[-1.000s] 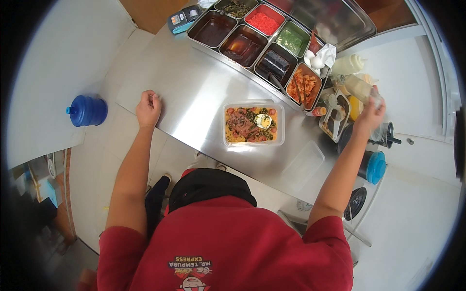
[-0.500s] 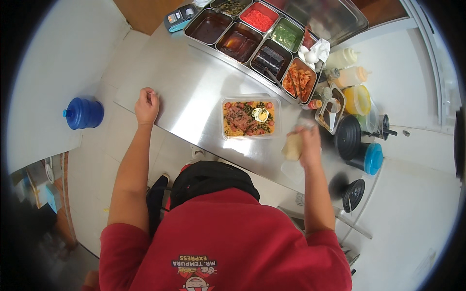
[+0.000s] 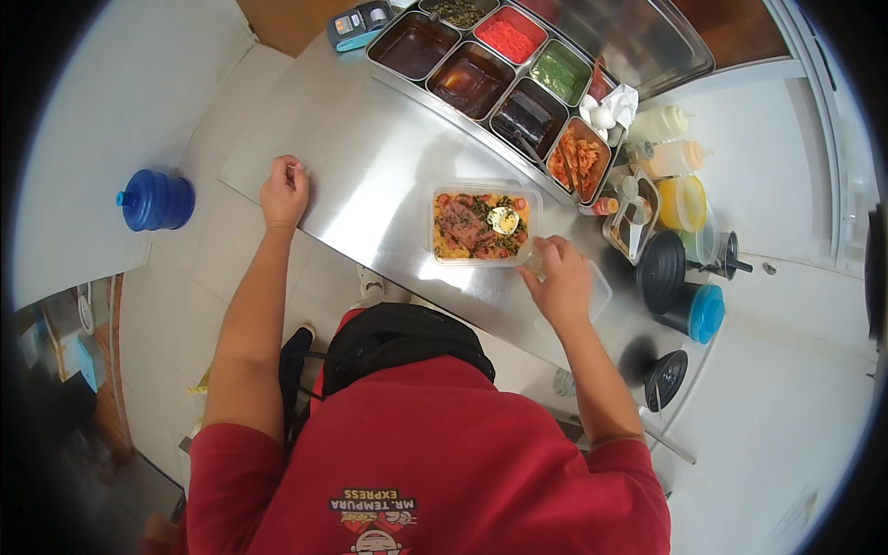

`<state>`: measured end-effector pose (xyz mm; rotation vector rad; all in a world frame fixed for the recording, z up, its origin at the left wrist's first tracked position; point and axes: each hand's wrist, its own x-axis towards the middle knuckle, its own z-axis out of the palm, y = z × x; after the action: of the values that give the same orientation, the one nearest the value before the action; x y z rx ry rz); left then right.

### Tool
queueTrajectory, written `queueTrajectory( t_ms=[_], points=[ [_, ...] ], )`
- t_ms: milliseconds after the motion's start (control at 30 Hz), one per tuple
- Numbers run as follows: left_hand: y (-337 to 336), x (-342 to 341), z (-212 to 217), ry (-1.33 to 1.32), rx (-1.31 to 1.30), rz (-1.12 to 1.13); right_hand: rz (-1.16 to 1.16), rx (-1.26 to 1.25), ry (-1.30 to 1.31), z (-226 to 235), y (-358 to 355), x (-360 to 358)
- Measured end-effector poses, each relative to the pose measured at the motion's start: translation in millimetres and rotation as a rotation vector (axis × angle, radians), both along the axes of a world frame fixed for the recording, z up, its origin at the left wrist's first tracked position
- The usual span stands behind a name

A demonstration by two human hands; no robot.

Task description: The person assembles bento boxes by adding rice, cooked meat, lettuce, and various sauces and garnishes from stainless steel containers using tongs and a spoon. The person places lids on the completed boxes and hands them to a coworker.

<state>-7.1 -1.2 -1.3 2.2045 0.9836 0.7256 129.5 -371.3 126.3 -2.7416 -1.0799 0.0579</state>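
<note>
A clear rectangular food container (image 3: 433, 231) sits on the steel counter, filled with yellow food, meat slices, chopped greens, sausage rounds and half a boiled egg (image 3: 502, 220). At its lower right corner is my right hand (image 3: 562, 282), its fingers curled round something small, pale and see-through that they mostly hide. Under and beside that hand lies a clear plastic lid (image 3: 599, 294). My left hand (image 3: 284, 192) is at the counter's left front edge, fingers curled in a loose fist, with nothing visible in it.
Behind the container stands a steel topping station (image 3: 462, 109) with several filled pans. To the right are squeeze bottles (image 3: 672, 158), a yellow-lidded tub (image 3: 683, 203), black bowls (image 3: 660, 268) and a blue-lidded container (image 3: 707, 313). A blue water jug (image 3: 159, 200) is at the left.
My right hand has moved left to the container's corner; the beige-filled vessel seen in it earlier is now mostly hidden or gone from sight. The left hand stays nearly still.
</note>
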Motion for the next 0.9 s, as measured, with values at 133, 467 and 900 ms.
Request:
queueTrajectory(
  t_ms=[133,467,900],
  points=[
    [0,0,-1,0.001,-0.012,0.004,-0.049,0.017,-0.071,-2,1,0],
    [1,1,-1,-0.018,-0.015,-0.002,-0.019,0.079,0.059,0,11,-4],
    [-1,0,1,-0.047,0.000,0.001,0.050,0.082,0.016,5,48,6]
  ],
)
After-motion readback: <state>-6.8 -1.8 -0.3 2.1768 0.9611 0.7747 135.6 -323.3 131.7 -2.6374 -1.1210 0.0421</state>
